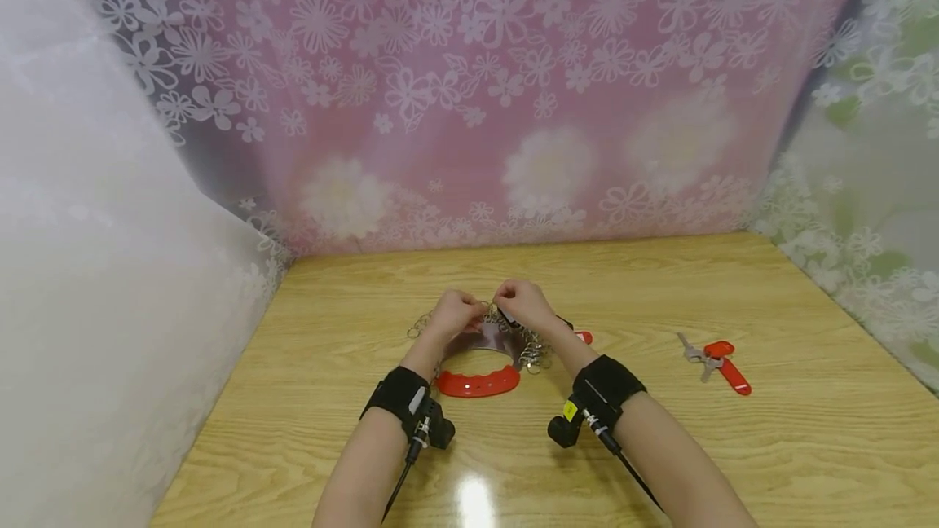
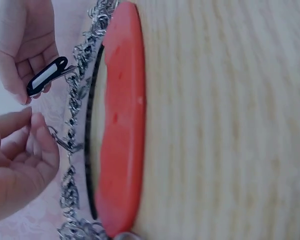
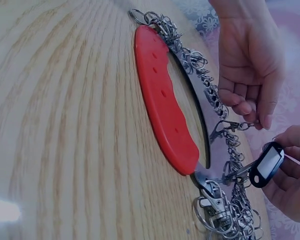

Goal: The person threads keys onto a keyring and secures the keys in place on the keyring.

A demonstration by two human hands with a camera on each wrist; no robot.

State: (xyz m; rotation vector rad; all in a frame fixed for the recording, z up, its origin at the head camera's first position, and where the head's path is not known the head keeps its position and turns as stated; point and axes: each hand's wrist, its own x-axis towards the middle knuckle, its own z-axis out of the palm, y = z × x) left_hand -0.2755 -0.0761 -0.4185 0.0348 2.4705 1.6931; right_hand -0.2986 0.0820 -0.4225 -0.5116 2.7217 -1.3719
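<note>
A curved metal key holder with a red grip [image 1: 478, 382] lies on the table, small metal clips and rings [image 3: 205, 80] crowding its far edge. Thumb and finger of my left hand [image 1: 456, 312] pinch a small metal ring [image 2: 54, 132] joined to a clip on that edge. Close beside it, my right hand [image 1: 525, 304] holds a black key tag [image 3: 268, 165] with a pale label. A thin metal piece runs from the tag toward the clips. Exactly where my right fingertips grip is partly hidden.
To the right on the wooden table [image 1: 293, 430] lie silver keys [image 1: 693, 353] with red tags [image 1: 735, 376]. Another red tag [image 1: 584, 337] shows beyond my right forearm. Flowered cloth [image 1: 455, 104] hangs at the back and sides.
</note>
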